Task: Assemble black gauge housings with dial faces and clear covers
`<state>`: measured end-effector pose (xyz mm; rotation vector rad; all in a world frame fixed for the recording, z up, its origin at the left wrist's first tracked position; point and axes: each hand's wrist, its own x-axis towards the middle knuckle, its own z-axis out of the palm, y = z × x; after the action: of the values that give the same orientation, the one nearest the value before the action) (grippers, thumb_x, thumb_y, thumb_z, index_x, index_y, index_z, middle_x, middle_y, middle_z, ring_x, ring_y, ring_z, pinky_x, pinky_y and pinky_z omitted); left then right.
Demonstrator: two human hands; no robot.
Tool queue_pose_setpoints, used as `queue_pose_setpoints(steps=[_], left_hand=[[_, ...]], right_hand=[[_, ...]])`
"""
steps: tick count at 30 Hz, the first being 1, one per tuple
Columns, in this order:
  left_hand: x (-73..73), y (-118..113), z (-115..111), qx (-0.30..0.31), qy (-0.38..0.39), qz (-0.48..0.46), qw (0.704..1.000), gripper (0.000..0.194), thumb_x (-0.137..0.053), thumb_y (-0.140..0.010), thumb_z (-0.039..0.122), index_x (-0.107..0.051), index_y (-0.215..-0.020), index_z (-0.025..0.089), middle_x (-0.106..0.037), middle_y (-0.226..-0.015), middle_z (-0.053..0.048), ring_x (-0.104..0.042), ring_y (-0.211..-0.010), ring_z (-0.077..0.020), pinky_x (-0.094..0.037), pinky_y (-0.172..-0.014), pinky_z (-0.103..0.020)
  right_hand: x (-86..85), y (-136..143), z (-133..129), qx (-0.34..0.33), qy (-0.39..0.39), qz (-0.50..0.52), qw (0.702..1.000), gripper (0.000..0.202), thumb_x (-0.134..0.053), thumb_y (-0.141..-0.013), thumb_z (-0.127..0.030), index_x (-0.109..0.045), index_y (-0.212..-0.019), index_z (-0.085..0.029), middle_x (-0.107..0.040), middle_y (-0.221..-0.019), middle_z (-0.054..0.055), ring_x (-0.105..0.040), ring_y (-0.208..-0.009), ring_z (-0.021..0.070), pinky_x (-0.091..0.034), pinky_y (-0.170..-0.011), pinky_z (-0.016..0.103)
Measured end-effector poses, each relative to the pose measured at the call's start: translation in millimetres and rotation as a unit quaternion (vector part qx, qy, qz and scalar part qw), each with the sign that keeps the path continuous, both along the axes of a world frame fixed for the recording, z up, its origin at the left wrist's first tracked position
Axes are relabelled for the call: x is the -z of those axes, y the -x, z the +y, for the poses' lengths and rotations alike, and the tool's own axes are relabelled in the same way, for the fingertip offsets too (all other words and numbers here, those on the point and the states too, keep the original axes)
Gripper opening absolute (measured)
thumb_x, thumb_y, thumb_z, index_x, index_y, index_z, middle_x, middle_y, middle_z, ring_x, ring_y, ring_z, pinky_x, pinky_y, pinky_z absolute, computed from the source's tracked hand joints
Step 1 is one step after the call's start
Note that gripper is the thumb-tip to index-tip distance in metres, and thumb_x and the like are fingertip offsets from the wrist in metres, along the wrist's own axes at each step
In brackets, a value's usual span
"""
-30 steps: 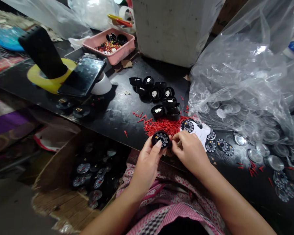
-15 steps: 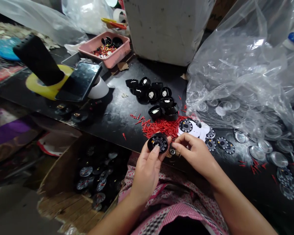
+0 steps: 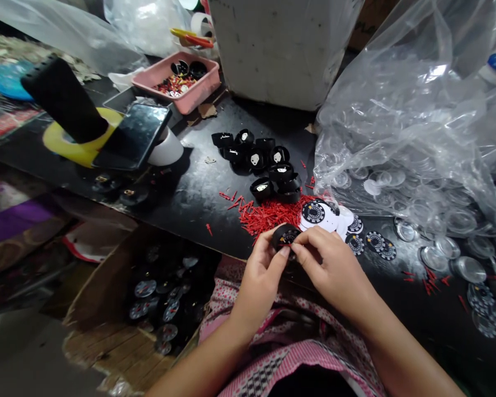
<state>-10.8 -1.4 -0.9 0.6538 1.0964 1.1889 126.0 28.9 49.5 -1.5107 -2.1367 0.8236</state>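
Note:
My left hand [image 3: 260, 275] is closed round a black gauge cup [image 3: 286, 236] with a printed dial inside. At the cup's right side, the thumb and fingertips of my right hand [image 3: 330, 259] are pinched together over the dial; what they hold is too small to make out. Just beyond the cup lies a heap of red needles [image 3: 268, 215]. White discs and a black dial [image 3: 313, 211] lie right of the heap. Behind it stands a cluster of black cups [image 3: 256, 159].
A pink tray [image 3: 190, 102] of small parts stands at the back left, near a phone [image 3: 134, 138] and yellow tape roll [image 3: 52, 143]. A plastic bag [image 3: 397, 121] of clear covers fills the right. Below the table edge, a cardboard box [image 3: 95, 286] holds finished-looking gauges.
My left hand has moved right and slightly up with the cup, tilting it. My right fingertips have come from beside the cup onto its dial.

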Motion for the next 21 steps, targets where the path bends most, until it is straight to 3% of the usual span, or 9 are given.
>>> queue_pose_setpoints(steps=[8,14,21], left_hand=[[-13.2,4.6,-1.4,-0.006,-0.018,0.043,0.999,0.019,-0.068,-0.085,0.029,-0.062,-0.103,0.025,-0.069,-0.093,0.001,-0.064,-0.09,-0.0165,-0.049,-0.084,-0.027],[-19.0,2.2,-4.9,-0.038,-0.065,0.134,0.988,0.014,-0.068,-0.082,0.022,-0.064,-0.096,0.024,-0.072,-0.094,0.0,-0.068,-0.091,-0.0184,-0.052,-0.085,-0.03],[-14.4,6.5,-8.0,-0.016,-0.071,0.183,0.98,0.02,-0.067,-0.082,0.017,-0.066,-0.1,0.026,-0.074,-0.095,0.001,-0.07,-0.088,-0.0171,-0.053,-0.083,-0.028]], right_hand=[[-4.1,0.0,-7.4,0.019,-0.007,0.041,0.999,0.014,-0.052,-0.094,-0.021,-0.057,-0.081,-0.021,-0.062,-0.076,0.0,-0.056,-0.073,0.0171,-0.037,-0.07,0.032],[-6.5,1.4,-15.8,0.03,-0.008,0.021,0.999,0.018,-0.054,-0.093,-0.02,-0.054,-0.075,-0.021,-0.063,-0.072,0.0,-0.055,-0.069,0.017,-0.036,-0.068,0.03],[-3.4,2.4,-19.6,0.048,-0.004,0.02,0.999,0.023,-0.053,-0.092,-0.022,-0.049,-0.069,-0.022,-0.059,-0.064,-0.002,-0.051,-0.06,0.0145,-0.035,-0.06,0.028]])
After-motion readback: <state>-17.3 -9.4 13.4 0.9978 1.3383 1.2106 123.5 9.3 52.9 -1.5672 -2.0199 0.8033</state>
